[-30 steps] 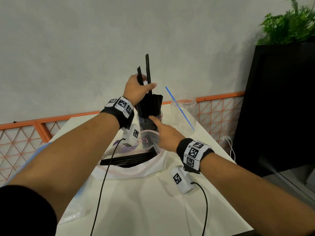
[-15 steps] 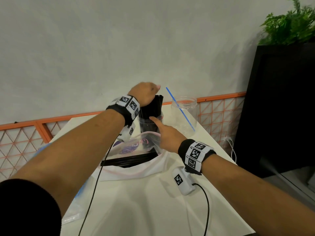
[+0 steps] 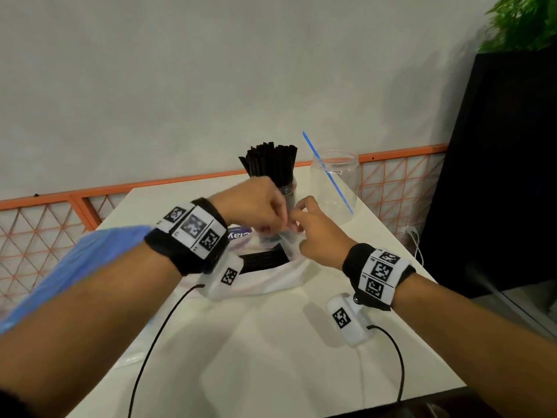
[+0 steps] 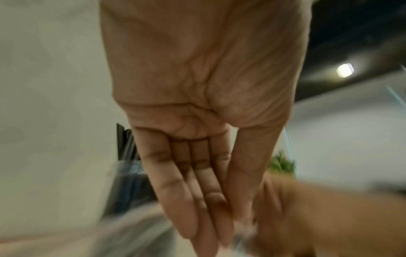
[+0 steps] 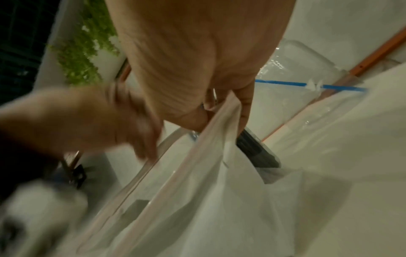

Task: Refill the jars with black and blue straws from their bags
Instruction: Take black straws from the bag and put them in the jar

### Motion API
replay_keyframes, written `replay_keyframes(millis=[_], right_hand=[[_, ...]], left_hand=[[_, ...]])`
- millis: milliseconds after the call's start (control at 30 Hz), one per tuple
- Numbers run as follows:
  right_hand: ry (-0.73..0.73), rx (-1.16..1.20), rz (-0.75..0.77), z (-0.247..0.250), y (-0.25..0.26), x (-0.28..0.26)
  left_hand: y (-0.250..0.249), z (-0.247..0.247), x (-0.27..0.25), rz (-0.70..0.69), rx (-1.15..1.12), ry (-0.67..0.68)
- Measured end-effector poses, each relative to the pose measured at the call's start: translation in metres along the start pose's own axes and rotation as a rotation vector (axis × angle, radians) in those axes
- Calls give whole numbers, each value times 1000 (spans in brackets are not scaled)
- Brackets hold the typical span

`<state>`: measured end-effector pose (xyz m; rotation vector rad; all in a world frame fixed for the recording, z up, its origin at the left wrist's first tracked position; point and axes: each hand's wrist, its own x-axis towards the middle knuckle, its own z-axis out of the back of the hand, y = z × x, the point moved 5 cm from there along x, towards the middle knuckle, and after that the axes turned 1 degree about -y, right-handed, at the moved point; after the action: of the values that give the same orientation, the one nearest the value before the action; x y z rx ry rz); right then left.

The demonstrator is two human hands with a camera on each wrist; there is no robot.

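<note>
Two hands meet at the mouth of the clear bag (image 3: 271, 276) in the middle of the head view. The right hand (image 3: 319, 236) pinches the bag's rim between curled fingers and thumb, as the right wrist view shows. The left hand (image 3: 256, 206) comes to the same rim; its fingers look almost straight in the blurred left wrist view, and I judge that they hold nothing yet. Black straws (image 3: 262, 260) lie flat inside the bag on the white surface (image 3: 271, 357). Behind the hands stands a jar (image 3: 289, 191) already full of black straws, and at its right a second jar (image 3: 336, 182) with only one blue straw (image 3: 327, 171). A blue bag (image 3: 90, 260) shows at the left, behind the left forearm.

I think the bag film is thin, soft and slippery, so the rim is the good place to hold it. The straws are light and stiff but roll easily; better to grip a bundle near its middle.

Purple print shows on the bag, partly hidden, so I cannot read it.
</note>
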<state>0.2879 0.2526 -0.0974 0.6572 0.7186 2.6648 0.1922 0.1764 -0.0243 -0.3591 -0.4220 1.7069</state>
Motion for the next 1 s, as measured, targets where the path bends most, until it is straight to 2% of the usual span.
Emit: replay_keyframes(millis=[33, 100, 167, 333, 700, 800, 933, 1000], right_hand=[[16, 24, 2, -2, -1, 1], [47, 27, -17, -6, -3, 1], [57, 8, -43, -10, -5, 2], [57, 3, -93, -15, -4, 1], [49, 12, -144, -8, -2, 0], [68, -5, -154, -6, 0, -2], [90, -41, -182, -4, -1, -4], [95, -44, -190, -3, -2, -4]], left_hand=[[9, -17, -3, 15, 161, 78], [25, -46, -6, 30, 478, 99], [42, -69, -6, 46, 591, 99], [61, -94, -11, -15, 545, 33], [60, -101, -7, -46, 697, 69], [62, -101, -6, -38, 660, 63], [61, -89, -8, -80, 467, -32], [61, -78, -11, -93, 440, -67]])
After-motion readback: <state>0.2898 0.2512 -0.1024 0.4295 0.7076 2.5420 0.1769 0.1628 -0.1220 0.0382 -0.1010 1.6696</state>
